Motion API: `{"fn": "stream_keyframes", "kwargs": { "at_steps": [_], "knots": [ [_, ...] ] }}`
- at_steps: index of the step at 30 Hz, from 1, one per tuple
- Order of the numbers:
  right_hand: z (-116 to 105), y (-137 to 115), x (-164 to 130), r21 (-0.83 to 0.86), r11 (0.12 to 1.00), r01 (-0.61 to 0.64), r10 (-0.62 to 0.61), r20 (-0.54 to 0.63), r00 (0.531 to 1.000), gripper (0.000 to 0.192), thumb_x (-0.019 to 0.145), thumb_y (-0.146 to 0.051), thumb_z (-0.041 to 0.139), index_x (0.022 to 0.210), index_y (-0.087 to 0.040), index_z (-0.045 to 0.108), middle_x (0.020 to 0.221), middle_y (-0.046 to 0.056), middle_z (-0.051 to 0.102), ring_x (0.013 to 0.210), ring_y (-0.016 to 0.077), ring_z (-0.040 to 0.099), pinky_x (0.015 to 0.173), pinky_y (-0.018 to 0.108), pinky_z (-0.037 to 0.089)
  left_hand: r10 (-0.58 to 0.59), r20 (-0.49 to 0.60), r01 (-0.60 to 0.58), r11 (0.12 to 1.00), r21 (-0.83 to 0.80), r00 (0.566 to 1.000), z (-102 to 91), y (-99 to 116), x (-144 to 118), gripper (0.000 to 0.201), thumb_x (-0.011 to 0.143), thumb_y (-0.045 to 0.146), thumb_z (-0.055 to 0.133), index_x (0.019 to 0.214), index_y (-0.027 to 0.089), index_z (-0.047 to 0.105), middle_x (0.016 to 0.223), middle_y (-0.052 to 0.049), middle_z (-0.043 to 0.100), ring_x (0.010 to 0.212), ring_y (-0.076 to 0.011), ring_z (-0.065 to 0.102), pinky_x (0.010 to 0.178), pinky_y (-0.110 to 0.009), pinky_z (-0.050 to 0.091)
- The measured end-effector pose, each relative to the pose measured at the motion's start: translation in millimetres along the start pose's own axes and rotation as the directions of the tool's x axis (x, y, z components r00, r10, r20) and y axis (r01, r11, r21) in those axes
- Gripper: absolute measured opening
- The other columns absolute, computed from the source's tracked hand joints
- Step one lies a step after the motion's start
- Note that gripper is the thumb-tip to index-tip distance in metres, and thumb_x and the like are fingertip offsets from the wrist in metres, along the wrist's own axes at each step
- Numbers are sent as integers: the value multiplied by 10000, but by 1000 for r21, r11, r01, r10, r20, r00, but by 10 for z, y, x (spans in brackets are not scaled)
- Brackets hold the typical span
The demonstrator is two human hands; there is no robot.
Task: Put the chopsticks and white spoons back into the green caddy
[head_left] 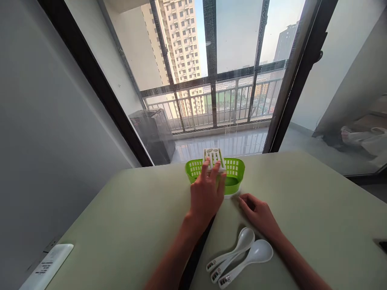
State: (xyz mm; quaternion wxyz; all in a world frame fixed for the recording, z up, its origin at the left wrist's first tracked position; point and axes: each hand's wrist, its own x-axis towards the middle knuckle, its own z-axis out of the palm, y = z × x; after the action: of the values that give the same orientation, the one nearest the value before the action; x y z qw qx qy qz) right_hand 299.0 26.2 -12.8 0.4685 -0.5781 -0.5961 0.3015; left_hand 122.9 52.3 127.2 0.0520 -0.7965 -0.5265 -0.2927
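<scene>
My left hand (207, 193) reaches to the green perforated basket (237, 171), its fingers closed on a white slotted holder (215, 153). This holder has two oval holes at its far end and long slots toward me, and it covers part of the basket's opening. A white base (232, 196) shows under the basket. Just right of that base, my right hand (256, 211) rests on the table with its fingers curled in and nothing visible in them. Three white spoons (261, 251) lie overlapping in front of my right hand, bowls pointing away from me, labels on their handles.
A pale green table (136, 217) with rounded far corners carries everything. A dark strip (196, 257) runs under my left forearm. A white object with printed text (50, 266) lies at the left edge, and a small black item (383, 245) at the right. Glass doors stand beyond.
</scene>
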Motion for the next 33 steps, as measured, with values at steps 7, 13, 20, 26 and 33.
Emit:
{"fn": "stream_keyframes", "kwargs": {
  "at_steps": [7, 13, 20, 26, 33],
  "knots": [
    [7, 76, -7, -13, 1000, 11, -11, -45, 999, 308, 872, -452, 530, 653, -244, 469, 582, -42, 469, 574, 146, 445, 567, 267, 364, 16, 20, -16, 1000, -25, 1000, 117, 314, -14, 428, 1056, 384, 453, 1460, 283, 551, 1567, -101, 476, 1096, -244, 706, 839, -370, 626],
    [4, 88, -23, -6, 1000, 9, -10, -22, 1000, 361, 876, -473, 518, 617, -247, 408, 576, -44, 409, 584, 140, 399, 565, 262, 356, 59, 63, -58, 998, -27, 996, 51, 333, -46, 456, 1054, 402, 453, 1490, 279, 503, 1556, -126, 478, 1049, -240, 716, 794, -361, 623],
    [2, 70, -34, -30, 1000, -2, 1, -23, 1000, 317, 829, -436, 514, 599, -249, 399, 555, -43, 396, 560, 139, 408, 548, 265, 330, 164, -300, -226, 957, -182, 940, -77, -134, -330, 224, 988, 212, 495, 1171, 215, 625, 1189, -104, 648, 1079, -210, 655, 951, -363, 526],
    [5, 92, -38, -57, 998, -20, 19, -18, 1000, 276, 776, -403, 496, 581, -251, 373, 543, -46, 375, 545, 132, 394, 545, 268, 303, -227, 55, 231, 898, -374, 972, 76, -1034, -772, 285, 1025, 329, 403, 775, 218, 482, 601, 78, 397, 525, -98, 378, 573, -228, 350],
    [3, 149, -32, -84, 995, -47, 45, -18, 999, 282, 748, -413, 481, 569, -261, 326, 529, -49, 341, 532, 127, 371, 527, 266, 284, -83, 352, 235, 878, -416, 932, 132, -1436, -1073, 414, 967, 367, 495, 621, 214, 327, 565, 87, 260, 530, -83, 252, 514, -227, 241]
  ]
}}
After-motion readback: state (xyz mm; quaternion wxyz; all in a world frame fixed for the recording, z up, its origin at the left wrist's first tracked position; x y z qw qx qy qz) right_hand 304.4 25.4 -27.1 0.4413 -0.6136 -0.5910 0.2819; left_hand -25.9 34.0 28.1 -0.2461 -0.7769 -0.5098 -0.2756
